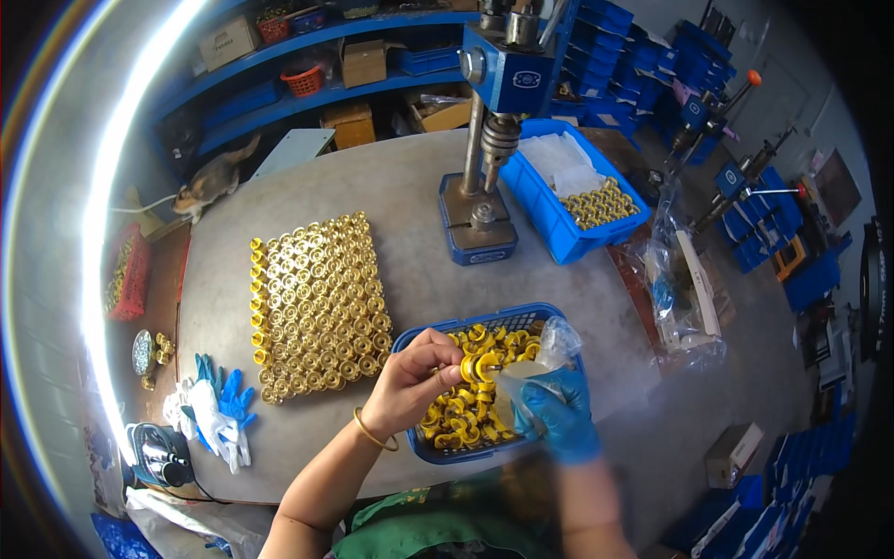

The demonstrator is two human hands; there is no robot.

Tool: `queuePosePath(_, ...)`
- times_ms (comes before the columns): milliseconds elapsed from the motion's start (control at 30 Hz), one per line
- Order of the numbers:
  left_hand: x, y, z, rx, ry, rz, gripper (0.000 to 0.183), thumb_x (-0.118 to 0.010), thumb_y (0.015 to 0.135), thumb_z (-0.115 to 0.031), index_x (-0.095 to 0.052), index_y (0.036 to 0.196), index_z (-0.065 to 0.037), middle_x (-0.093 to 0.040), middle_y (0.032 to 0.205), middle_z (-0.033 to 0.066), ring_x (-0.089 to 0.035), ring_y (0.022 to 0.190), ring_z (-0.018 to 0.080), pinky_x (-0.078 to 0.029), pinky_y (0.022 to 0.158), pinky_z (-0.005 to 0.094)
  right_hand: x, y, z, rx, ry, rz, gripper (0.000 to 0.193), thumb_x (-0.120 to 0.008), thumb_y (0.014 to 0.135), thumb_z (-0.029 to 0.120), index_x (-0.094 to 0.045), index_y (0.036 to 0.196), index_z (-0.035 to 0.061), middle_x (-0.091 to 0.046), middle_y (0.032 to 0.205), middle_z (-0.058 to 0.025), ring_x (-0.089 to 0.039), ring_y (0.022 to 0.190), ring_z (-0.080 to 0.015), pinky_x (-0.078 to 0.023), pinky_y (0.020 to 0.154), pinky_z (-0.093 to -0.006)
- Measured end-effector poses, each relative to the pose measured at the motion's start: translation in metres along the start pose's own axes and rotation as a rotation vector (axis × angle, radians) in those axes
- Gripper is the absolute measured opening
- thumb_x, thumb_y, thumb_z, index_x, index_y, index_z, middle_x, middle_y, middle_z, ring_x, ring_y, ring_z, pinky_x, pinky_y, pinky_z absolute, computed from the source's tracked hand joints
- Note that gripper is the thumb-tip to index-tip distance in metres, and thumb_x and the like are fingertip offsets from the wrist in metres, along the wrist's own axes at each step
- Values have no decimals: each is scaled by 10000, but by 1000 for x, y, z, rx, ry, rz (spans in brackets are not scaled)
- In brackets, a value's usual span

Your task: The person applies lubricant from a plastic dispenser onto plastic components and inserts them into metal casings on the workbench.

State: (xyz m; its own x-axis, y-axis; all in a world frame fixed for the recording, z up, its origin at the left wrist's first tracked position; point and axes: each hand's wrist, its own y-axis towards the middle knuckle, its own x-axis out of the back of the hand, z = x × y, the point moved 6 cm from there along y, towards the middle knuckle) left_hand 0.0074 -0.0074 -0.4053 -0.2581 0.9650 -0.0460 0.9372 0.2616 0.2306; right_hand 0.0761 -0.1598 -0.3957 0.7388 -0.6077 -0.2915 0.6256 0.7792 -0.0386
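Observation:
My bare left hand [426, 368], with a gold bangle at its wrist, pinches a round yellow flanged part [480, 367] over a blue plastic basket [438, 456]. Many loose yellow parts [463, 419] of the same kind fill the basket. In a blue glove, my right hand [560, 415] is closed around a pale, translucent thing [519, 372] whose narrow end meets the yellow part; blur hides its kind. Clear plastic film [559, 343] lies by the basket's far right corner. To the left, shiny gold-coloured round parts [321, 303] stand in close rows on the grey table.
A blue hand press [480, 219] stands at the table's far side, beside a blue bin [570, 244] of parts and white sheeting. Gloves [212, 410] and a black device [160, 456] lie at the left edge. A cat [212, 184] is at the far left corner.

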Motion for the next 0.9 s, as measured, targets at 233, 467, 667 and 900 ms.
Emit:
queuePosePath(233, -2, -1, 2, 93, -66, 34, 143, -524, 862, -127, -563, 858, 10, -463, 847, 17, -421, 765, 83, -369, 675, 210, -3, 0, 2, 16, 36, 7, 114, -544, 828, 114, -576, 765, 24, -509, 541, -9, -452, 437, -55, -353, 394, -181)
queuePosePath(467, -2, -1, 10, 179, -130, 72, 190, -476, 890, -163, -547, 853, 10, -469, 851, 16, -412, 774, 84, -356, 707, 215, -2, 2, 1, -6, 35, 1, 116, -544, 829, 115, -575, 766, 23, -506, 528, -7, -455, 427, -59, -352, 386, -181)
queuePosePath(667, -5, 0, 11, 175, -142, 147, 176, -475, 890, -159, -542, 857, 0, -487, 852, 15, -414, 786, 105, -360, 731, 240, 1, 1, -1, -9, 27, 7, 113, -544, 828, 111, -576, 772, 18, -509, 536, -8, -455, 432, -54, -351, 387, -179)
queuePosePath(900, 1, -4, 4, 129, -93, 164, 132, -509, 866, -131, -551, 869, -5, -501, 852, 20, -442, 800, 124, -377, 730, 251, 0, -1, -12, -22, 191, 41, 117, -572, 806, 121, -573, 789, 6, -540, 571, -35, -482, 446, -82, -376, 397, -195)
